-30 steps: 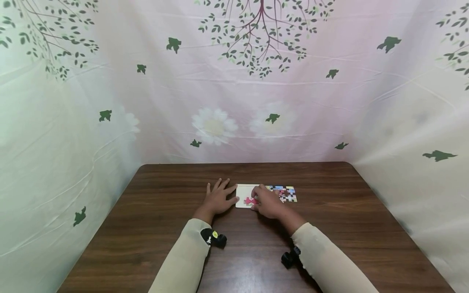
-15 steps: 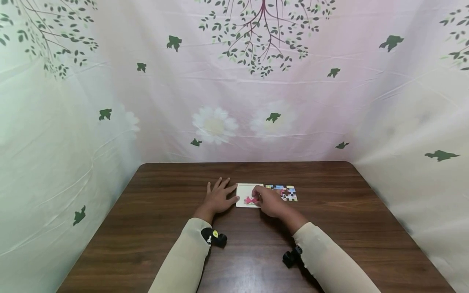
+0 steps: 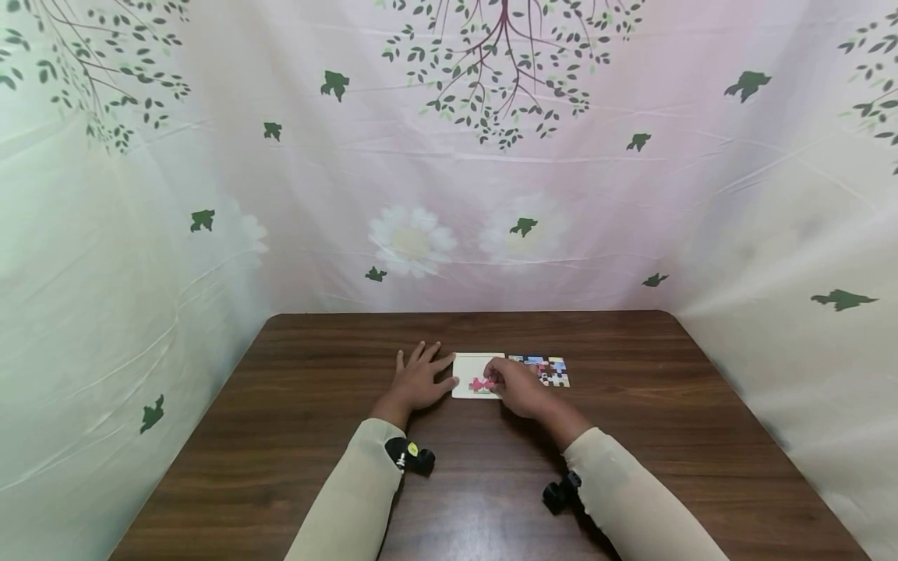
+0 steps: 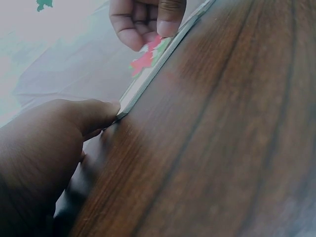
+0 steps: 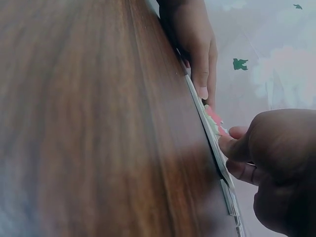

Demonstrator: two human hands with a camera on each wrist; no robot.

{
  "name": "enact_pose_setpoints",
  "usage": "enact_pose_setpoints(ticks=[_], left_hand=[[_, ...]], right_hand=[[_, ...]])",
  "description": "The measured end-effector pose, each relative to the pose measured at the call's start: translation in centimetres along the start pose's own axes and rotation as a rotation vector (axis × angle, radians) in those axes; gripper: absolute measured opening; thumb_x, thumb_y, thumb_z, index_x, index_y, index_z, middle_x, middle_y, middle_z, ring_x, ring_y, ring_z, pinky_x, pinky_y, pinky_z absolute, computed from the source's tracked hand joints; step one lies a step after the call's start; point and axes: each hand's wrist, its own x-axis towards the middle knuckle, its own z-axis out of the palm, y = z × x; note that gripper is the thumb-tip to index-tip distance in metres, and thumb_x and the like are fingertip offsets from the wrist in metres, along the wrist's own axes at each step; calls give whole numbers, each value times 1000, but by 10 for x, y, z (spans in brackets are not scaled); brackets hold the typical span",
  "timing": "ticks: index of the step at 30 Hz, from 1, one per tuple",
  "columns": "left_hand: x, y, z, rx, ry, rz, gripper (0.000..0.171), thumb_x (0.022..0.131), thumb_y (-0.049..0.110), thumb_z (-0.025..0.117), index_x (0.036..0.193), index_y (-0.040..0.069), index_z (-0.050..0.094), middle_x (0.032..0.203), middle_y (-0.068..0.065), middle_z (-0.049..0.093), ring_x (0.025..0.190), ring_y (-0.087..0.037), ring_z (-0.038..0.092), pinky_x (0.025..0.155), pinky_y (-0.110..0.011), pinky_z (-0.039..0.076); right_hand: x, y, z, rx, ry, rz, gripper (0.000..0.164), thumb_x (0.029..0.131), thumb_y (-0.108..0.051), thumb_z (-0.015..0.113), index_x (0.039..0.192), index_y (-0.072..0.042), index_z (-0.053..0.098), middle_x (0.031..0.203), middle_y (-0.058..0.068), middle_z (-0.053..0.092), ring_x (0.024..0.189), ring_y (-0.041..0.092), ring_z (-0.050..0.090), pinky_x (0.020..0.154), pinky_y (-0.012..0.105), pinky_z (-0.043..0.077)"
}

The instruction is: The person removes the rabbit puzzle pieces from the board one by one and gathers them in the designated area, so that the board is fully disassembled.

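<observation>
A white puzzle board lies flat on the table, with pink jigsaw pieces near its front edge. My left hand rests to the left of it with fingers spread; its thumb touches the board's edge. Over the board's right part, my right hand has curled fingers. Its thumb and fingertips pinch the end of a pink puzzle piece, seen low over the board in the left wrist view. The right hand hides part of the board and of the pieces.
Several colourful jigsaw pieces lie joined to the right of the board, partly behind my right hand. The brown wooden table ends at a patterned cloth backdrop, which also hangs on both sides.
My right hand has shifted slightly to the right, with its fingers drawn in closer together over the pink pieces. The left hand stays in place.
</observation>
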Motion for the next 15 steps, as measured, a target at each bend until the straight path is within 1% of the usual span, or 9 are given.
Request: enact_pose_setpoints(ticks=[3, 8, 12, 15], left_hand=[[0, 0, 1, -4, 0, 0, 66, 108, 63, 54, 167, 35, 47, 182, -6, 29, 172, -38, 15, 134, -76, 3], [0, -1, 3, -2, -2, -5, 66, 108, 64, 53, 167, 37, 46, 183, -4, 28, 173, -37, 14, 134, -75, 2], [1, -2, 4, -2, 2, -8, 66, 108, 65, 53, 168, 38, 45, 183, -4, 27, 173, -36, 13, 134, -75, 2], [3, -3, 5, 2, 5, -5, 66, 108, 65, 52, 168, 38, 45, 183, -4, 27, 173, -36, 13, 134, -75, 2]], right_hand=[[-1, 2, 1, 6, 19, -22, 13, 101, -4, 76, 108, -14, 72, 101, 0, 70, 99, 18, 64, 89, 46, 36], [-5, 7, 0, 24, 48, -79, 14, 101, -2, 74, 110, -13, 71, 112, 4, 68, 115, 28, 62, 97, 50, 42], [-10, 13, -3, 38, 74, -115, 13, 101, -1, 73, 110, -11, 70, 114, 6, 68, 117, 31, 59, 97, 51, 47], [-15, 17, -6, 36, 90, -117, 13, 102, -2, 73, 110, -11, 70, 115, 7, 67, 117, 32, 58, 99, 55, 47]])
